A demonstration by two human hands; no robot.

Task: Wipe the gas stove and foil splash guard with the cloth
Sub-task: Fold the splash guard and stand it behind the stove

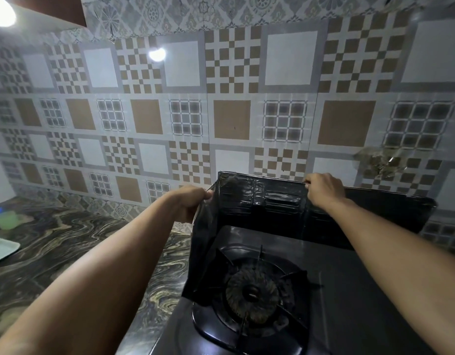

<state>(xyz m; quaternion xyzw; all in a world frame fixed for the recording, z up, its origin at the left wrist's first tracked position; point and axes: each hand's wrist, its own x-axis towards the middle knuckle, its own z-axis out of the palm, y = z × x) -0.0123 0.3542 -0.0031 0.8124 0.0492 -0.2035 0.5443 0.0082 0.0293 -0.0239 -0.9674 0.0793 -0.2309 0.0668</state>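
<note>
Both hands grip the top edge of the dark foil splash guard (277, 201), which stands folded around the back and left side of the black gas stove (336, 290) on the marbled worktop (67, 239). The left hand (188, 201) pinches the side panel's upper edge, and the right hand (323, 190) is closed over the back panel's rim, against the patterned tile wall (221, 98); the burner (252, 293) sits below, between the forearms.

Splash guard (272, 201): dark foil, creased, ribbed, glinting where light is catching it. Stove top (349, 290): black, smooth, giving a dull sheen. Burner (252, 294): rough, matt metal, looking tarnished. Counter (67, 239): polished stone, swirled veins, reflecting faintly. Wall tiles (231, 119): glazed, glossy, showing lamp glare.
</note>
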